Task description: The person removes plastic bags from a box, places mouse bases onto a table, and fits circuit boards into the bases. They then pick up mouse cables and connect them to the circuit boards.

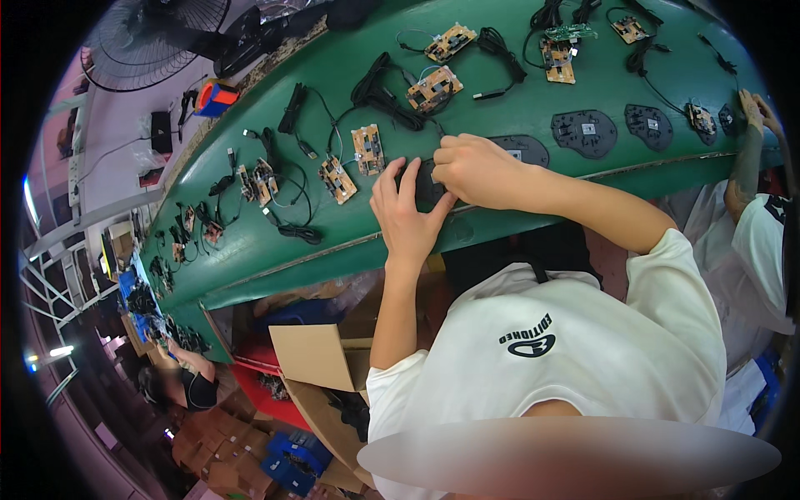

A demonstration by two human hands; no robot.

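Observation:
On the green bench, a dark mouse base [428, 185] lies between my two hands, mostly hidden by them. My left hand [407, 207] holds it steady, with fingers along its left side and the thumb stretched along the near edge. Bent over its right part is my right hand [479, 172], its fingers pinched together. What is in that pinch is hidden. A thin black cable [438, 127] runs down to the right fingers. Just right of them sits another dark mouse base [527, 152]. Left of my left hand is a tan circuit board [367, 150].
Boards with bundled black cables, such as this one [435, 88], are spread along the bench. More mouse bases [584, 133] line the right. A co-worker's hand [754, 110] is at the far right. A fan [154, 37] stands at upper left; an open cardboard box [310, 358] sits below the bench.

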